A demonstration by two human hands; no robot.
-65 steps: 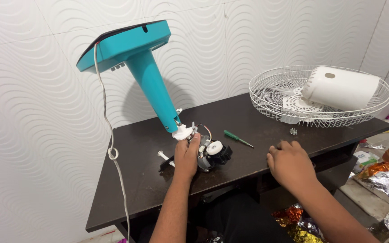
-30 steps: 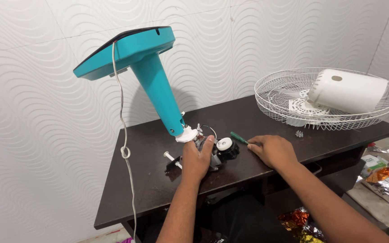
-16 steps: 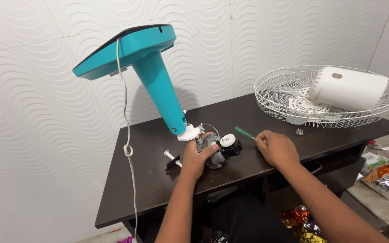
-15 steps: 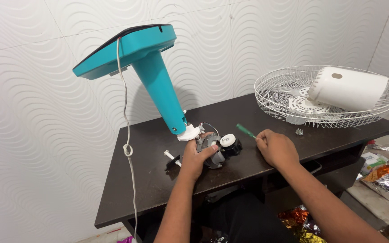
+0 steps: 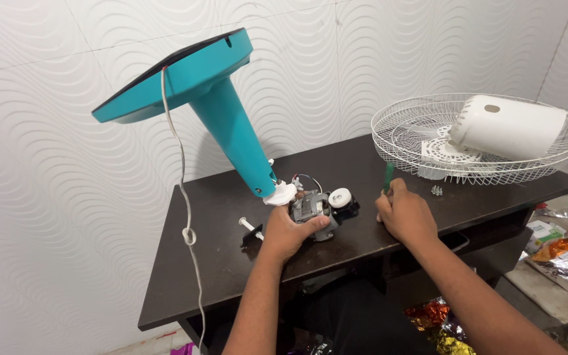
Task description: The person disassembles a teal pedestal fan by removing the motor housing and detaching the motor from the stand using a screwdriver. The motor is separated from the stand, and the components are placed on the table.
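The left hand (image 5: 288, 231) clamps the heavy, rigid fan motor (image 5: 313, 207) by its metal body, while right of it the right hand (image 5: 405, 215) seemingly fists a green-handled screwdriver (image 5: 388, 176).

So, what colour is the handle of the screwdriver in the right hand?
Green; the screwdriver handle sticks up above the right hand in the head view.

White wall panels (image 5: 47, 164) embossed with wavy ridges are filling the backdrop. A dark brown table (image 5: 185, 289) is standing against them. Crinkled foil wrappers (image 5: 563, 253) are lying on the floor at right under even light.
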